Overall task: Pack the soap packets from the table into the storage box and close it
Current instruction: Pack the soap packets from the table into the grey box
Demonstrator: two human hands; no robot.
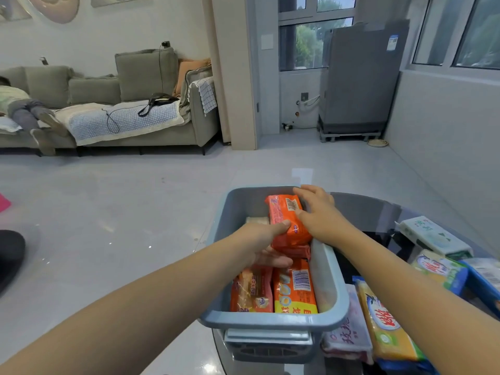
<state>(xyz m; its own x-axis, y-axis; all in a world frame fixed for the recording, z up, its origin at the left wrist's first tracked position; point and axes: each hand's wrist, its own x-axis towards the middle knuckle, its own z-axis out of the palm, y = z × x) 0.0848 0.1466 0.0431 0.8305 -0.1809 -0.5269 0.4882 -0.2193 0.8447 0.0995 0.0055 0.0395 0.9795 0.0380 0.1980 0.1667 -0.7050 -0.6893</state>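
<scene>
Both hands are inside the grey storage box (pixel 328 280) at the left edge of the dark glass table (pixel 378 209): the left hand (pixel 263 246) pinches the near end of an orange soap packet (pixel 288 220), thumb on top, while the right hand (pixel 318 209) curls round its far right side. The packet looks like a firm, fairly heavy bar in slick film, best held across its short sides. More packets (pixel 384 320) lie along the table's right edge.
</scene>
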